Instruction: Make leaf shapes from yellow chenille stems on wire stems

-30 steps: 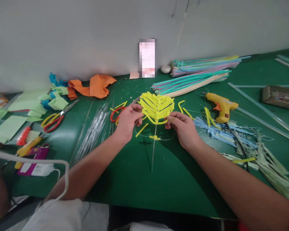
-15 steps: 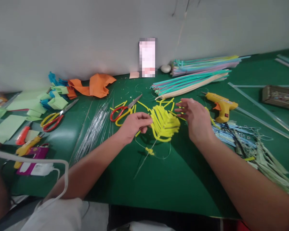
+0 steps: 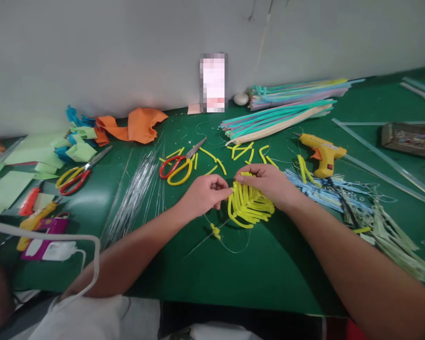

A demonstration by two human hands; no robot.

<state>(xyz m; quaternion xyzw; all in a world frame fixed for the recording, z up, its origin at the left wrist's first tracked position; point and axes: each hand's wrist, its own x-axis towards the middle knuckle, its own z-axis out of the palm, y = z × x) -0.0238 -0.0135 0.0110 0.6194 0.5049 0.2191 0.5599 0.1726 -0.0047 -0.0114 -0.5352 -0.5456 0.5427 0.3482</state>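
A leaf shape made of yellow pipe cleaners (image 3: 252, 204) is held just above the green table, between my hands. My left hand (image 3: 212, 194) pinches its left edge with thumb and index finger. From the other side my right hand (image 3: 267, 183) is closed on its upper edge, thumb on top; some of those fingers are hidden behind the leaf. A thin wire stem runs down from the leaf, with a small yellow knot (image 3: 215, 231) of pipe cleaner beside it and a fine loop of thread or wire. Cut yellow pipe cleaner pieces (image 3: 243, 151) lie behind my hands.
Red-and-yellow-handled scissors (image 3: 179, 169) and a bundle of thin wires (image 3: 136, 196) lie to the left. Pipe cleaner bundles (image 3: 276, 120) rest at the back. On the right are a yellow glue gun (image 3: 322, 153) and a dark box (image 3: 409, 138). A white cable (image 3: 98, 250) crosses the lower left.
My right hand has moved in from beside the leaf and closed on its upper edge. The leaf has come slightly down and nearer, with my left hand still pinching it.
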